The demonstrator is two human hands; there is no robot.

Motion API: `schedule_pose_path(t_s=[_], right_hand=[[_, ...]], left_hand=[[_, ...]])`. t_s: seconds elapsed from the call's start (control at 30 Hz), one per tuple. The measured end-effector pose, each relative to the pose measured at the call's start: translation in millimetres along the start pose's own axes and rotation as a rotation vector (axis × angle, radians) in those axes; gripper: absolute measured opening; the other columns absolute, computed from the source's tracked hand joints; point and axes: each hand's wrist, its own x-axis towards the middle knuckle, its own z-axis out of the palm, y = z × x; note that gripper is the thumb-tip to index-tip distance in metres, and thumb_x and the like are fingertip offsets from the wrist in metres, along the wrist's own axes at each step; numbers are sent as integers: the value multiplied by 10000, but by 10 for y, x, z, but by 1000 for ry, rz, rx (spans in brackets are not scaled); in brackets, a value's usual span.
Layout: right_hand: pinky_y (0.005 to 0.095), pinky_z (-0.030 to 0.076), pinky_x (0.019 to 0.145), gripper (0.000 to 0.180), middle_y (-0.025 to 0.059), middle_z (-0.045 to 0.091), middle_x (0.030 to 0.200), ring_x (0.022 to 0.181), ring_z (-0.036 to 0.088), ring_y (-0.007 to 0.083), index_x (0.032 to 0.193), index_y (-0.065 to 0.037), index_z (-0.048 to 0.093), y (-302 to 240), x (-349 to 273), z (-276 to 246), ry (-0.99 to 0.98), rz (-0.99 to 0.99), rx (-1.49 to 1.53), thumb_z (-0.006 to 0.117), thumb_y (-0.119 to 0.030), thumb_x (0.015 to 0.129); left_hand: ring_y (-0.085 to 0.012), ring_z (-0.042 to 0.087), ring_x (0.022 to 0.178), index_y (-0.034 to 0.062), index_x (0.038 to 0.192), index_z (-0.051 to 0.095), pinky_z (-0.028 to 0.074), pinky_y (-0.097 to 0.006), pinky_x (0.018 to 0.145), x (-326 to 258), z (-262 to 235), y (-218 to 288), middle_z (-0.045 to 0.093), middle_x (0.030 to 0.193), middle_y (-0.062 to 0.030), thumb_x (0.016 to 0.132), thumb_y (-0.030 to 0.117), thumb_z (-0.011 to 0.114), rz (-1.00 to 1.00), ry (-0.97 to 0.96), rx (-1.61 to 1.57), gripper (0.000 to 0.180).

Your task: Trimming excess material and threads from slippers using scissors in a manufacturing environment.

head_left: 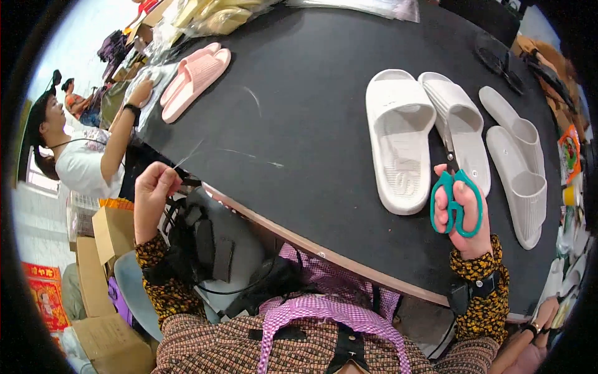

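My left hand [156, 187], at the table's near left edge, has its thumb and fingers pinched on a thin clear strand [189, 154] that sticks out up and to the right. My right hand [472, 242] grips scissors by their teal handles [478, 212], with fingers through the loops. The blades point away from me, over a white slide slipper [458, 106]. Its mate, another white slide slipper [398, 149], lies just left, apart from my hand. To the right rests a pair of pale grey slippers [512, 181].
Pink slippers [196, 78] lie at the far left of the dark table [293, 112]. Loose clear strands [252, 156] are scattered on it. Plastic-wrapped goods [218, 19] sit along the far edge. A co-worker [87, 146] works at the left. Cardboard boxes [112, 343] stand at lower left.
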Motion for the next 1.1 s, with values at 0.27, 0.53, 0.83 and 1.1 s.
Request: schedule_pose_path(t_s=[0.27, 0.53, 0.83, 1.1], right_hand=[[234, 381, 404, 494, 19, 510, 704, 526, 479, 86, 1219, 35, 457, 13, 3, -20, -2, -20, -17, 531, -359, 929], [235, 384, 406, 499, 19, 507, 705, 525, 478, 88, 1217, 29, 458, 43, -26, -27, 36, -16, -24, 545, -364, 922], [232, 385, 414, 502, 17, 511, 705, 521, 480, 88, 1211, 21, 464, 17, -14, -104, 45, -20, -63, 553, -378, 920], [237, 398, 423, 494, 27, 523, 712, 522, 490, 97, 1201, 21, 477, -4, -18, 25, -41, -36, -18, 566, -372, 915]], left_hand=[[-139, 580, 544, -3, 766, 605, 450, -279, 495, -396, 61, -1671, 611, 624, -73, 873, 199, 612, -437, 223, 281, 229], [-411, 637, 767, -32, 806, 651, 513, -439, 675, -717, 1388, -2365, 661, 776, -218, 803, 203, 658, -344, -199, 443, 235], [-247, 669, 584, 39, 832, 696, 507, -357, 468, -922, 2108, -2800, 667, 712, -165, 896, 133, 489, -279, -819, 463, 236], [-316, 645, 596, 58, 852, 669, 526, -412, 614, -953, 1331, -2304, 645, 733, -187, 830, 301, 581, -358, -535, 309, 259]])
